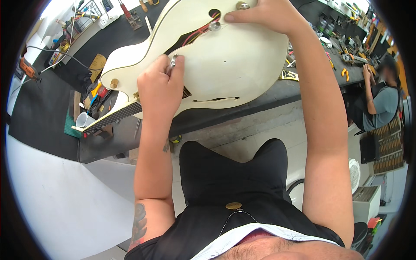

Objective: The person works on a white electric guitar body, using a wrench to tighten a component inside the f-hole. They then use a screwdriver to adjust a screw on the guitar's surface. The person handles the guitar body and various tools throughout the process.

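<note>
A cream-white hollow-body guitar (242, 65) lies tilted across the bench edge, its neck pointing to the lower left. Red wires (200, 34) show in the far f-hole. My left hand (160, 84) is closed in a pinch over the body, with a small shiny metal piece (174, 60) between thumb and fingers; its exact kind is unclear. A silver knob (215, 26) sits beside that f-hole. My right hand (268, 16) holds the body at its far right, thumb along the top near a second knob (242, 5); its other fingers are mostly hidden.
The dark bench (41, 104) bears a white cup (85, 120) and hand tools at the left. Orange-handled pliers (345, 74) and many tools lie at the right. A corded orange tool (28, 68) is at far left. Another person (385, 102) sits at the right.
</note>
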Demonstrator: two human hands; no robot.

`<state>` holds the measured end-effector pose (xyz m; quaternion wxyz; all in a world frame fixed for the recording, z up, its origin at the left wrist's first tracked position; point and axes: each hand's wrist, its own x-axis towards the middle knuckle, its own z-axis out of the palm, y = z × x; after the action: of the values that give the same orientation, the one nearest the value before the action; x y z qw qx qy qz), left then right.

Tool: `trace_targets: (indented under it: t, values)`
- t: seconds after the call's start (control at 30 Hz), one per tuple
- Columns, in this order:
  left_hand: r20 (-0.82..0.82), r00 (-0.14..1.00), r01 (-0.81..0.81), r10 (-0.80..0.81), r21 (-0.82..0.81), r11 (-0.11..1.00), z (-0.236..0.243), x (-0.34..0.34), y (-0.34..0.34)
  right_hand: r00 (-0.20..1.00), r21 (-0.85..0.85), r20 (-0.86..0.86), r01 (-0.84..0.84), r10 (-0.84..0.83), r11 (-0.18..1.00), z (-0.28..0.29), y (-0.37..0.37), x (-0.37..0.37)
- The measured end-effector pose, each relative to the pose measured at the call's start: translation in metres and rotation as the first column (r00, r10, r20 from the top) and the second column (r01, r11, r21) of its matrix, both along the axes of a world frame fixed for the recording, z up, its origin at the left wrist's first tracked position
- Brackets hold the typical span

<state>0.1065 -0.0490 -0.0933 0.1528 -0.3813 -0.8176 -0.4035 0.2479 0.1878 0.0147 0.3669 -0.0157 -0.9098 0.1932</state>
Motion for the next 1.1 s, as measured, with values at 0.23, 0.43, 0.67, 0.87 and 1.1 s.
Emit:
trace_targets:
  t: [0.23,0.43,0.67,0.87,1.1]
  values:
    - [-0.478,0.857,0.401,-0.194,0.381,0.833,0.013,0.007,0.033,1.0,0.013,0.008,0.02,-0.02,1.0,0.0,0.001,-0.001]
    - [-0.056,0.981,0.189,-0.184,0.461,0.867,0.017,0.037,0.051,1.0,0.027,-0.016,0.012,-0.011,1.0,-0.001,-0.002,-0.001]
    - [-0.085,0.983,0.181,-0.16,0.52,0.835,0.018,0.036,0.064,1.0,-0.002,-0.021,-0.01,0.009,1.0,-0.001,-0.001,-0.001]
    - [-0.189,0.974,0.205,-0.125,0.5,0.841,0.016,0.033,0.069,0.999,0.007,-0.025,-0.035,0.035,0.999,-0.001,0.0,0.001]
    - [-0.048,0.98,0.189,-0.194,0.539,0.821,0.015,0.032,0.069,0.999,0.045,-0.034,-0.025,0.027,0.999,-0.002,0.004,0.003]
